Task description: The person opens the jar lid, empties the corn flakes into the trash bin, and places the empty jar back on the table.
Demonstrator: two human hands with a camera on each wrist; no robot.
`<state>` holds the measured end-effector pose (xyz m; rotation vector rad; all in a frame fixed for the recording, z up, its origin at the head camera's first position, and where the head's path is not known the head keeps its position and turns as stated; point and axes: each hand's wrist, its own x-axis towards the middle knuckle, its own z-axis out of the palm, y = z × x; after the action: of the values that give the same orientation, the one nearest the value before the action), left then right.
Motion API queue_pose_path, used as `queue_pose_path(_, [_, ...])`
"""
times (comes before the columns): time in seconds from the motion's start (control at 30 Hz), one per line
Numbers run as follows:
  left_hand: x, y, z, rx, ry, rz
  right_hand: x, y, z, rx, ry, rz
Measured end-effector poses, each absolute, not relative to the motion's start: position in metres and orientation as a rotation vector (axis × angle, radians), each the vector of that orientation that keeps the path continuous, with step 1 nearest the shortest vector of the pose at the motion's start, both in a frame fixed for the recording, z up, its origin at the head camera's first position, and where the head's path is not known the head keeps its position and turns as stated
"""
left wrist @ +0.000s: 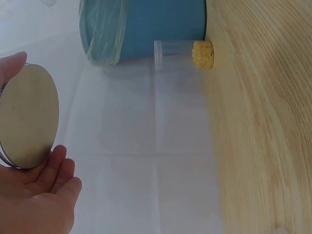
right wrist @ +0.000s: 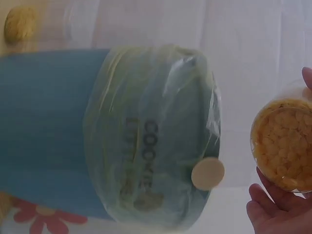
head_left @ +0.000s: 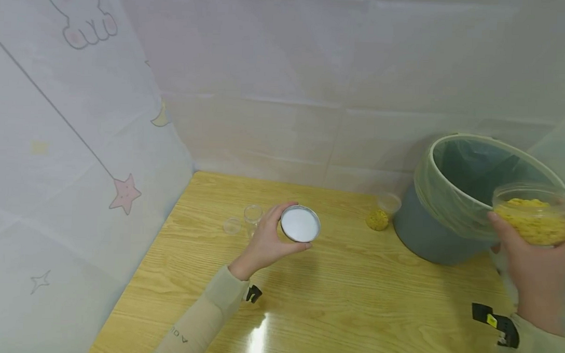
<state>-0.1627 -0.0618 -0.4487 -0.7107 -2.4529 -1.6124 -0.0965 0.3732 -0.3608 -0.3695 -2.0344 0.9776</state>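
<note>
A round metal lid (head_left: 300, 225) with a white inner face is gripped by its rim in my left hand (head_left: 264, 242), held over the wooden table. The left wrist view shows the lid's plain metallic outer side. My right hand (head_left: 541, 271) holds a clear jar (head_left: 535, 221) partly filled with yellow flakes, at the near right rim of a bin (head_left: 432, 233). In the right wrist view the jar's bottom (right wrist: 285, 144) faces the camera, its edge between thumb and fingers. The bin is blue-grey and lined with a translucent bag; its bottom inside is hidden.
Left of the bin stands another clear container (head_left: 378, 220) with yellow contents at its base. Behind my left hand are a clear cylindrical container (head_left: 253, 214) and a clear disc (head_left: 232, 226) on the table (head_left: 353, 293). White printed sheets (head_left: 275, 129) hang along the back and left.
</note>
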Motion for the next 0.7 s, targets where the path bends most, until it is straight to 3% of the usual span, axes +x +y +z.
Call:
queue_pose_path(0.1, [-0.163,-0.062,-0.449,-0.713,-2.458,-1.608,-0.088,0.376,-0.357,-0.496,-2.103,0.874])
queue_pose_path(0.33, [-0.163,-0.062,-0.449,-0.707,-2.487,-1.596,-0.080,0.376,-0.346,-1.102,-2.283,0.879])
queue_pose_path(0.47, [-0.162,-0.062,-0.449,-0.709,-2.493,-1.607,-0.082,0.387,-0.349,-1.057,-2.307,1.010])
queue_pose_path(0.7, [-0.162,-0.062,-0.449,-0.691,-2.505,-1.622,-0.088,0.404,-0.351,-0.734,-2.249,1.021])
